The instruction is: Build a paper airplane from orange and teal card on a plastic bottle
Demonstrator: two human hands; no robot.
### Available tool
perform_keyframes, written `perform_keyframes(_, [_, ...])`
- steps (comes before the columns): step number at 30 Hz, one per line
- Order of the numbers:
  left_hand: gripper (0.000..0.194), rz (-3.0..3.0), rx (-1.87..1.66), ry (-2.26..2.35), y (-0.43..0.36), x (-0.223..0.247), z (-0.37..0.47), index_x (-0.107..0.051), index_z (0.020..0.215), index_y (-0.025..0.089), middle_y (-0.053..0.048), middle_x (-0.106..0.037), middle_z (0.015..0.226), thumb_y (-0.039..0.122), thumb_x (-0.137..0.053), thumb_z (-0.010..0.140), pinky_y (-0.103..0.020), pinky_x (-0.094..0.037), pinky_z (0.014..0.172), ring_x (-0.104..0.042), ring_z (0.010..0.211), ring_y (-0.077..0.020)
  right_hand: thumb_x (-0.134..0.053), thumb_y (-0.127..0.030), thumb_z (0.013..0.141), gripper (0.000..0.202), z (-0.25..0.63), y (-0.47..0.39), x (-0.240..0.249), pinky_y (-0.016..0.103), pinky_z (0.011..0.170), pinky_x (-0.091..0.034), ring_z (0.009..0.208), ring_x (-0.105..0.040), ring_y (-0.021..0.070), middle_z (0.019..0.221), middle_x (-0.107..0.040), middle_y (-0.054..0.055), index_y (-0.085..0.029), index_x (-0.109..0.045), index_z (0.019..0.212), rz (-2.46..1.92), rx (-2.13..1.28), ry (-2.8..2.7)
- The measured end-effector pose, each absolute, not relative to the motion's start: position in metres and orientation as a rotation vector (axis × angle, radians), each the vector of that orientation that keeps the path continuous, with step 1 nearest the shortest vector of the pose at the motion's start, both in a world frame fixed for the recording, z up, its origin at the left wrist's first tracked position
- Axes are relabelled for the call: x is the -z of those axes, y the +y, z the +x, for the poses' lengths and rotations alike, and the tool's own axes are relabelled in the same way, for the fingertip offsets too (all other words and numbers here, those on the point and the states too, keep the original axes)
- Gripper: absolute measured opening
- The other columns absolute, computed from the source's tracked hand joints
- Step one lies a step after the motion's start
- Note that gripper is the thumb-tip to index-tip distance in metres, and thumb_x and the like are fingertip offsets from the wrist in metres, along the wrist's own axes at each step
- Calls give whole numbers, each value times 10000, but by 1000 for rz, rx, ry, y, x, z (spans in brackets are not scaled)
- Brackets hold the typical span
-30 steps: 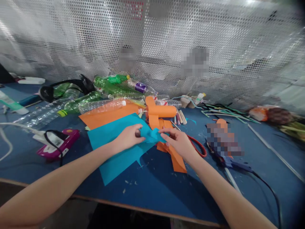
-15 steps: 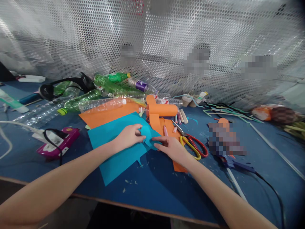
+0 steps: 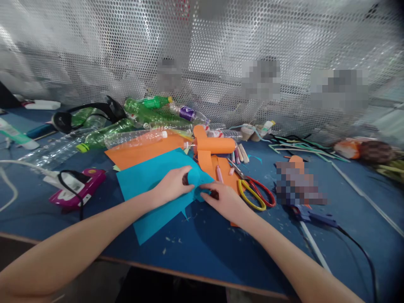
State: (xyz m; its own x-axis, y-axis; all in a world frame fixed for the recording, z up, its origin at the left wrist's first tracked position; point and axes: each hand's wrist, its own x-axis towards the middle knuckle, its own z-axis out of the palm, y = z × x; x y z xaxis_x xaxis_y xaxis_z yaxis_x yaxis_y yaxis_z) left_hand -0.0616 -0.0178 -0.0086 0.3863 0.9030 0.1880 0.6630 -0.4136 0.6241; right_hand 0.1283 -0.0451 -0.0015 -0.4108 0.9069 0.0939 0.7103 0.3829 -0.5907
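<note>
At the middle of the blue table (image 3: 176, 256), a small curled blue paper piece (image 3: 195, 176) sits between two busy hands, right by the edge of a larger blue sheet (image 3: 151, 170)! The left hand (image 3: 173, 184) has it from the left, thumb and fingers pinching that side, and the right hand (image 3: 225, 198) meets it opposite, thumb and fingertips nipping the lower right part; how firmly, you cannot tell from here. Just behind them lies a bottle wrapped in orange paper (image 3: 217, 145), an orange strip running from it towards the hands. And look right: scissors (image 3: 246, 178) with one red and one yellow handle rest near the right hand, beside short pale sticks (image 3: 243, 153). Further right there's a dark blue glue gun (image 3: 320, 218), its cord trailing to the table's near edge. Over on the left, a magenta power strip (image 3: 91, 185), plugs in, and behind it all, green bottles (image 3: 154, 102) lie heaped against the perforated screen (image 3: 214, 54)
</note>
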Motion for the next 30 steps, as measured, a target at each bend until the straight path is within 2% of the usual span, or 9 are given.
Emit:
perform_keyframes(5, [148, 2236, -743, 1350, -21, 12, -58, -449, 792, 213, 28, -553, 642, 250, -584, 743, -249, -319, 491, -565, 600, -161, -470, -233, 874, 251, 127, -51, 0, 326, 782, -476, 849, -610, 199, 925, -628, 87, -193, -662, 1030, -1365, -491, -2324])
perform_keyframes(12, [176, 2273, -751, 1365, -21, 15, -57, -489, 884, 213, 24, -547, 661, 249, -588, 743, -261, -331, 503, -548, 602, -162, -478, -176, 851, 268, 128, -51, 8, 350, 796, -476, 892, -606, 215, 955, -614, 88, -198, -634, 1068, -1361, -425, -2385])
perform_keyframes(18, [294, 2116, -794, 1283, -18, 11, -63, -466, 1062, 215, 25, -527, 672, 315, -535, 794, -271, -385, 545, -540, 612, -154, -495, -129, 789, 328, 134, -45, 0, 313, 702, -502, 778, -621, 171, 908, -630, 53, -210, -522, 1106, -1354, -646, -2088])
perform_keyframes(21, [380, 2055, -802, 1263, -14, 10, -65, -410, 1179, 222, 43, -502, 631, 303, -496, 818, -276, -402, 559, -536, 579, -144, -507, -147, 771, 248, 142, -39, -8, 292, 677, -507, 757, -621, 160, 864, -641, 35, -206, -537, 1009, -1331, -750, -1965])
perform_keyframes(24, [381, 2053, -791, 1231, -11, 11, -66, -413, 1177, 221, 50, -505, 622, 278, -502, 811, -280, -408, 578, -543, 577, -140, -493, -176, 793, 158, 148, -36, -15, 321, 739, -497, 815, -621, 178, 865, -668, 31, -211, -626, 872, -1301, -772, -2060])
perform_keyframes(27, [379, 2076, -779, 1233, -10, 12, -66, -427, 1166, 202, 42, -510, 632, 291, -510, 807, -281, -400, 570, -542, 595, -146, -449, -178, 836, 271, 149, -36, -18, 339, 822, -474, 918, -605, 178, 1014, -666, 15, -259, -652, 996, -1182, -840, -2186])
perform_keyframes(30, [371, 2088, -762, 1233, -11, 11, -66, -431, 1160, 195, 33, -521, 644, 296, -508, 811, -275, -386, 558, -534, 599, -145, -493, -176, 816, 435, 148, -38, -14, 344, 844, -473, 983, -586, 181, 1169, -606, -5, -324, -522, 1224, -1116, -940, -2255])
